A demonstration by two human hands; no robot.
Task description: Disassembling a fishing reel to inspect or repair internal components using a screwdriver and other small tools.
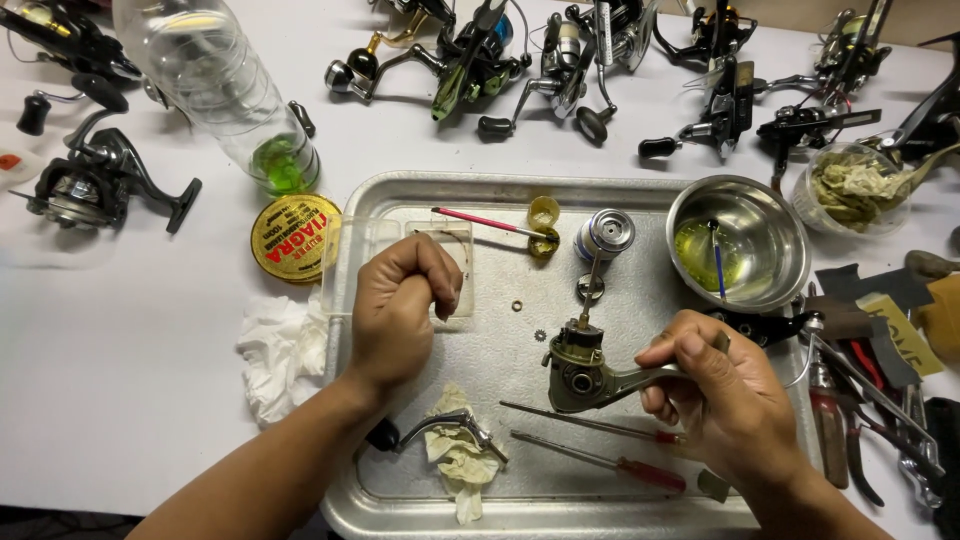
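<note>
Two bare hands are seen over a dented metal tray (pixel 640 505) that is set on a white table (pixel 120 400). The right hand (pixel 725 395) is closed around the foot of a grey-green fishing reel body (pixel 578 365), which is held just above the middle of the tray with its thin shaft pointing up. The left hand (pixel 397 305) is curled into a loose fist over a clear plastic box (pixel 360 250) at the tray's left edge, thumb and forefinger pinched together; whether anything small is gripped there cannot be told. On the tray, a steel bowl (pixel 770 215) with yellowish liquid and a blue-handled tool is placed at the upper right, a silver spool (pixel 605 233) beside it, a red-handled brush (pixel 480 221) near small yellow caps, and two red-handled screwdrivers (pixel 620 463) below the reel body. A crumpled cloth (pixel 457 462) with a bail arm is laid at the lower edge. Off the tray, white tissue (pixel 280 350), a round yellow tin (pixel 295 238) and a clear plastic bottle (pixel 225 85) are found at left. Many spinning reels (pixel 480 60) are ranged along the far side, and pliers and other tools (pixel 870 400) are piled at right.
</note>
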